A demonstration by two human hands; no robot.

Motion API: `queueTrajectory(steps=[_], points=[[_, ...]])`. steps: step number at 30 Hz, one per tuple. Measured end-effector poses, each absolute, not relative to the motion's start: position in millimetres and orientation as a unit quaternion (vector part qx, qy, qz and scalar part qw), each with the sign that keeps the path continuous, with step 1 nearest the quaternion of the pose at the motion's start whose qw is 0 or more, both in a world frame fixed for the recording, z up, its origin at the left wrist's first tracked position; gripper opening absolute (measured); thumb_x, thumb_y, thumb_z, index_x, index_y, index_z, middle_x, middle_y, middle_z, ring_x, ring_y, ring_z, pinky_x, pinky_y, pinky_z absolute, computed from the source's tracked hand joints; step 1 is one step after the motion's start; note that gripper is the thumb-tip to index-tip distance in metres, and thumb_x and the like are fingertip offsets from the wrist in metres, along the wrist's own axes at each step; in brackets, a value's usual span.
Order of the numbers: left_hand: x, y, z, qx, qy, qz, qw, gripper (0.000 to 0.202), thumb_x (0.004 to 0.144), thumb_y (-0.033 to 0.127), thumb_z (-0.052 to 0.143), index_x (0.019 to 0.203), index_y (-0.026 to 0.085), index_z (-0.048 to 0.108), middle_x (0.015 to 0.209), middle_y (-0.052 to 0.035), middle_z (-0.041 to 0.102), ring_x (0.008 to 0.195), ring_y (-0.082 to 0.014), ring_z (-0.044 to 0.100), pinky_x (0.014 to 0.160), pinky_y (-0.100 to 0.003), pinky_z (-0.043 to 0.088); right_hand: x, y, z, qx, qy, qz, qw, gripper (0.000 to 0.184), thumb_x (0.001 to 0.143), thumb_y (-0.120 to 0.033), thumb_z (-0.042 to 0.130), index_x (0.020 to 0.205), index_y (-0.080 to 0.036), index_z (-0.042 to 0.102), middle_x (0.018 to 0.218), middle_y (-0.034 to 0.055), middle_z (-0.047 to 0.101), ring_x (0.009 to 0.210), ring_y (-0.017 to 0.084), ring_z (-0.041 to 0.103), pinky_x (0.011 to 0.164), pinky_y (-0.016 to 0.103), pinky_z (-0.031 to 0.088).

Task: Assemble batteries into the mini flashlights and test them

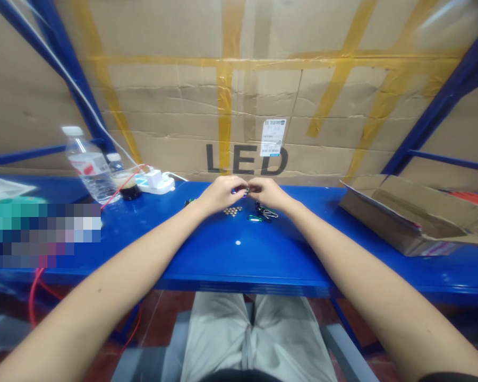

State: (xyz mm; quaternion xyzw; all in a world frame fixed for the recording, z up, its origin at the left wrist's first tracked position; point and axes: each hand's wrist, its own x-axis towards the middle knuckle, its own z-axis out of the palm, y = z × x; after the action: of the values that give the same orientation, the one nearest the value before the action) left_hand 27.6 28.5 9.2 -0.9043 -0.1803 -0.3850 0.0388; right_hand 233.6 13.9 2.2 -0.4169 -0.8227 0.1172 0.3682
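My left hand (222, 194) is closed, with fingers and thumb pinched around a small shiny blue piece (239, 190) that looks like a carabiner. My right hand (268, 192) meets it fingertip to fingertip, closed in a pinch at a small silvery bit that is too small to name. Below the hands, several small round metal pieces (233, 211) lie in a cluster on the blue table (239, 260). Under my right hand are a green carabiner (255, 218) and a little heap of dark and silver carabiners (267, 212). Small dark items (189, 202) show beside my left wrist.
To the left stand a clear water bottle (90, 167), a smaller bottle with dark liquid (129, 188) and a white power strip (159, 183) with cables. An open cardboard box (398, 228) sits on the right. A large taped cardboard sheet (175, 116) rises behind the table.
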Motion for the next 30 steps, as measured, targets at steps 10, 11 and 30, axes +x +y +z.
queueTrajectory(steps=[10, 11, 30], points=[[27.8, 33.8, 6.4, -0.908, -0.143, -0.392, 0.033, 0.014, 0.092, 0.019, 0.063, 0.099, 0.019, 0.075, 0.094, -0.0069, 0.076, 0.087, -0.0174, 0.070, 0.081, -0.034, 0.057, 233.0, 11.4, 4.2, -0.407, -0.807, 0.167, 0.394, 0.010, 0.074, -0.015, 0.062, 0.080, -0.018, 0.070, 0.079, 0.0025, 0.069, 0.076, 0.018, 0.063, 0.072, 0.031, 0.047], [27.5, 33.5, 6.8, -0.908, -0.146, -0.392, 0.032, 0.015, 0.091, 0.018, 0.063, 0.101, 0.019, 0.074, 0.094, -0.0065, 0.076, 0.087, -0.0174, 0.070, 0.081, -0.034, 0.056, 233.2, 11.7, 3.9, -0.408, -0.805, 0.171, 0.395, 0.010, 0.074, -0.016, 0.063, 0.080, -0.017, 0.070, 0.078, 0.0026, 0.069, 0.075, 0.018, 0.063, 0.071, 0.031, 0.048], [63.8, 18.6, -10.4, -0.966, -0.170, -0.173, 0.091, 0.019, 0.093, 0.021, 0.062, 0.103, 0.024, 0.077, 0.105, -0.0064, 0.073, 0.102, -0.0245, 0.059, 0.085, -0.038, 0.043, 268.2, 45.8, -4.1, -0.480, -0.714, 0.230, 0.456, 0.017, 0.065, -0.012, 0.071, 0.081, -0.016, 0.068, 0.074, 0.0036, 0.069, 0.070, 0.019, 0.065, 0.069, 0.035, 0.056]])
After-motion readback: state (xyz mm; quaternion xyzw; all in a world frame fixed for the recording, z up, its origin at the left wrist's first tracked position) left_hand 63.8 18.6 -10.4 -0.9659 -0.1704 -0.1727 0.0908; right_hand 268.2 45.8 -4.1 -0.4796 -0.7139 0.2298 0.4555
